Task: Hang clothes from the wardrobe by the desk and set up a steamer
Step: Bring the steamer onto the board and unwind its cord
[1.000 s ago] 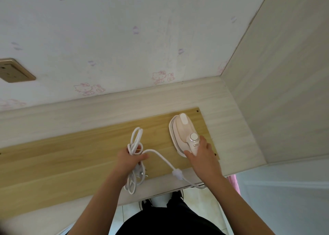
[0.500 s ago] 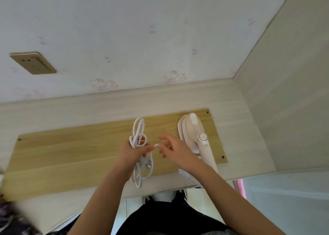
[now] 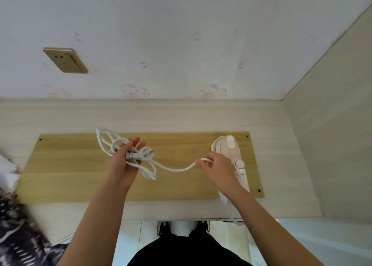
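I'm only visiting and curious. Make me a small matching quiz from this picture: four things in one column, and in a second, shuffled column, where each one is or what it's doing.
Things
1. steamer
2. plug
3. socket
4. right hand

Places or states
A. set in the wall, upper left
B. lying at the right end of the wooden board
C. in the left hand, with coils of cord
D. holding a loose stretch of cord

Pairs: 1-B, 2-C, 3-A, 4-D

Bright, even daylight, faint shadows, wide-angle bowing at edges, motion blur at lower left.
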Demonstrator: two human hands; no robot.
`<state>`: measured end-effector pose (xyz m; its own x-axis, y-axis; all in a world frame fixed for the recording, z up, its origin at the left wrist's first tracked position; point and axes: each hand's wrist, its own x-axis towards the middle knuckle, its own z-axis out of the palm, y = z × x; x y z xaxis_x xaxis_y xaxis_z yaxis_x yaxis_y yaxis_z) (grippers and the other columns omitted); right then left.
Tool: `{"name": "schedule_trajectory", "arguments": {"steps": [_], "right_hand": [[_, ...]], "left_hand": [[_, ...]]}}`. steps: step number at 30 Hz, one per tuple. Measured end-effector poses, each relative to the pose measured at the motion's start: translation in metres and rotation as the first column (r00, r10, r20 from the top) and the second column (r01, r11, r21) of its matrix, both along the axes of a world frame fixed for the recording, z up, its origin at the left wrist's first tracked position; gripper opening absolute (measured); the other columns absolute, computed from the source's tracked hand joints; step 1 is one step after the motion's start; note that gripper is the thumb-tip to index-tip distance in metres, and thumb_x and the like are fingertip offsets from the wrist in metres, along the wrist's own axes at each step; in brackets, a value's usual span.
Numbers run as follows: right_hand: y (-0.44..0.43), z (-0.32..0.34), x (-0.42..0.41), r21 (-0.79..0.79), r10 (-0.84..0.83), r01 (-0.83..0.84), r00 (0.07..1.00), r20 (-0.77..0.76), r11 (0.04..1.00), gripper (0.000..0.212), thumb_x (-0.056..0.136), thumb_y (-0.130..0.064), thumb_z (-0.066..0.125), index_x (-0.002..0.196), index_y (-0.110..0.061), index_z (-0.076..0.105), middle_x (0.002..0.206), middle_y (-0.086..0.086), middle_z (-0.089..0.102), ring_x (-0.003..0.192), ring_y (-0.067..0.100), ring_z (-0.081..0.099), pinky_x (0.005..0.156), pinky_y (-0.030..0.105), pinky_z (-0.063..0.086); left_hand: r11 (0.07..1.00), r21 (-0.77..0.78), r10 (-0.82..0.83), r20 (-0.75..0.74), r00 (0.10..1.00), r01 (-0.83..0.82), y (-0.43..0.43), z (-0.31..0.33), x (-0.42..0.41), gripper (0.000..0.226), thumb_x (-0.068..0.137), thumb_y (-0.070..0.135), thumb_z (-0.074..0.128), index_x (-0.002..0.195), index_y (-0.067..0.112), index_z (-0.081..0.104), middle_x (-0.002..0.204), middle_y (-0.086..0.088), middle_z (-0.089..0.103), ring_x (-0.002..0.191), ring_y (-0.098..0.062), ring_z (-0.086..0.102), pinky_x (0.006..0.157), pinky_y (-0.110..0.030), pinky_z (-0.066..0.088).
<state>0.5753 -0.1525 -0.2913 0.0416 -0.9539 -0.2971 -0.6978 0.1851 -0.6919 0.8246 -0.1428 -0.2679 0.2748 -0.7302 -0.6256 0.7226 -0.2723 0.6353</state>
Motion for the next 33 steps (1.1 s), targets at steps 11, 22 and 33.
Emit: {"name": "schedule_trajectory", "arguments": {"steps": [11,22,33], "right_hand": [[-0.002,-0.027,0.025,0.034,-0.065,0.085,0.917,-0.393,0.996,0.031,0.094,-0.041,0.053,0.077,-0.015,0.054,0.070,-0.001,0.055,0.067,0.020,0.053,0.058,0.031,0.039],[0.012,-0.028,0.081,0.097,0.016,0.039,0.857,-0.515,0.995,0.019,0.093,-0.025,0.047,0.089,-0.014,0.062,0.085,0.003,0.063,0.077,0.024,0.058,0.061,0.030,0.043],[0.017,0.030,0.196,-0.035,0.179,-0.176,0.970,0.167,0.984,0.031,0.094,-0.021,0.054,0.124,-0.019,0.059,0.113,0.000,0.066,0.100,0.012,0.062,0.090,0.024,0.047]], "left_hand": [[0.996,0.025,-0.088,0.007,0.996,0.088,0.010,0.000,0.090,0.022,0.096,0.003,0.047,0.116,0.003,0.056,0.125,-0.011,0.062,0.106,-0.029,0.065,0.072,-0.036,0.060],[0.933,0.087,-0.361,0.213,0.908,0.350,0.025,0.023,0.141,0.015,0.094,0.001,0.050,0.104,0.004,0.061,0.099,-0.007,0.072,0.071,-0.018,0.073,0.056,-0.028,0.059],[0.834,0.120,-0.548,0.289,0.785,0.538,0.038,0.026,0.131,0.019,0.091,-0.004,0.052,0.106,0.002,0.062,0.105,-0.012,0.072,0.095,-0.029,0.070,0.070,-0.035,0.058]]}}
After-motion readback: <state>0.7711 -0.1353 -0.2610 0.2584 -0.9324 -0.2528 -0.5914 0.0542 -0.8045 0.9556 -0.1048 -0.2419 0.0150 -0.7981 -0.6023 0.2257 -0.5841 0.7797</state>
